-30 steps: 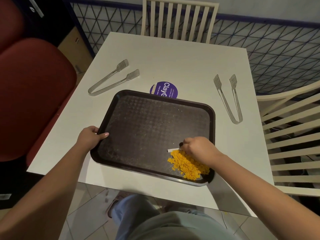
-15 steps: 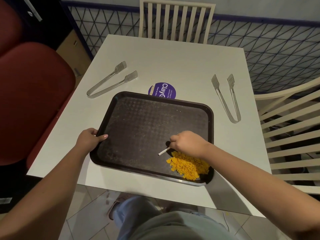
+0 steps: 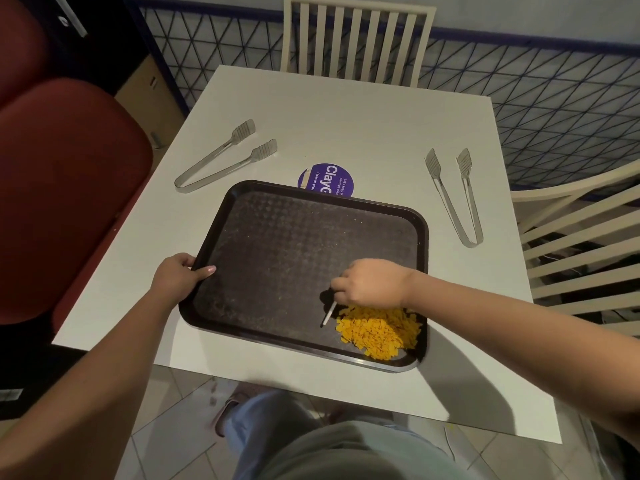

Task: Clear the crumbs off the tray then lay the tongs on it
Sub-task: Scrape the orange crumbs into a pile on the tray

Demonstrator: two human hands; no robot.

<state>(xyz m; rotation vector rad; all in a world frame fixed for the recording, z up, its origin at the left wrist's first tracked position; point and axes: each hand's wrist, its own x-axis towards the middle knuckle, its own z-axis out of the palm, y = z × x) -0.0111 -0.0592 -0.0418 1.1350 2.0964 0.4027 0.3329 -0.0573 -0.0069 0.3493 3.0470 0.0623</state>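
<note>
A dark brown tray [image 3: 277,244] lies on the white table [image 3: 363,133], its near right corner close to the table's front edge. A heap of orange crumbs [image 3: 379,336] sits in that corner. My left hand [image 3: 176,277] grips the tray's left rim, thumb on top. My right hand [image 3: 372,284] holds a thin white stick-like tool [image 3: 328,314] whose tip touches the tray just left of the crumbs. One pair of metal tongs [image 3: 221,157] lies on the table beyond the tray's left corner, a second pair of tongs [image 3: 457,199] to the tray's right.
A round purple sticker [image 3: 327,180] shows behind the tray's far rim. Cream slatted chairs stand at the far side [image 3: 356,36] and the right [image 3: 581,237]. A red padded seat [image 3: 62,188] is at the left. Tiled floor and my legs lie below the table's front edge.
My right hand has moved left and a little away from the crumb heap, turning the white tool so its tip points down toward me. My left hand keeps its grip on the rim.
</note>
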